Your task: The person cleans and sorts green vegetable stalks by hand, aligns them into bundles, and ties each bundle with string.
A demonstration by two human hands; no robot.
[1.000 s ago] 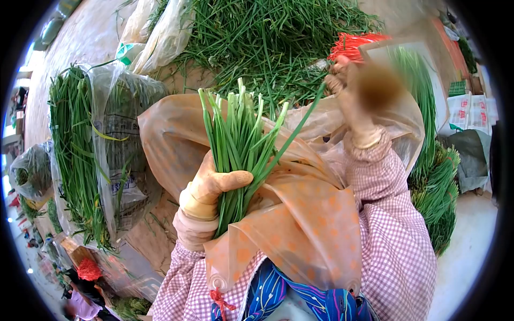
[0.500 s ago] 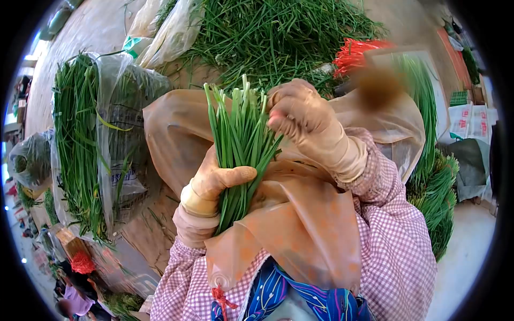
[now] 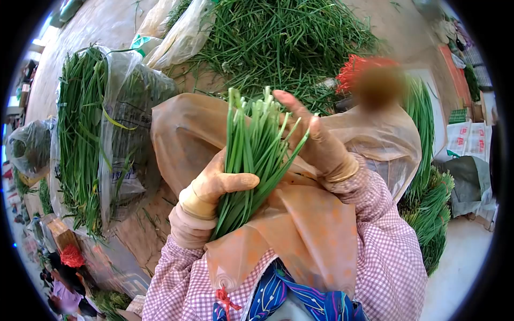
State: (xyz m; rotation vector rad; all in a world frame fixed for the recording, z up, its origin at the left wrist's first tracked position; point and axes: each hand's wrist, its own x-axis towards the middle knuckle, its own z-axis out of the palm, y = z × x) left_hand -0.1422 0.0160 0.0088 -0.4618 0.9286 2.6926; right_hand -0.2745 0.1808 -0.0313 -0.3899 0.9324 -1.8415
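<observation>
My left hand, in a tan glove, is closed around a bunch of green chives held over my lap. The pale cut ends point up and away from me, and a few stalks lean out to the right. My right hand, gloved with some fingertips bare, is open at the upper right side of the bunch. Its thumb and forefinger are apart, and its other fingers are partly hidden behind the stalks. A translucent brown plastic apron covers my lap beneath both hands.
A large heap of loose chives lies ahead. At left, more chives stand beside a clear plastic bag. Red ties lie at the front right, near stacked chives. A person shows at lower left.
My right hand has opened from a pinch near the stalk ends, its fingers now spread beside the bunch. The stalks on the right fan out more. My left hand keeps its grip.
</observation>
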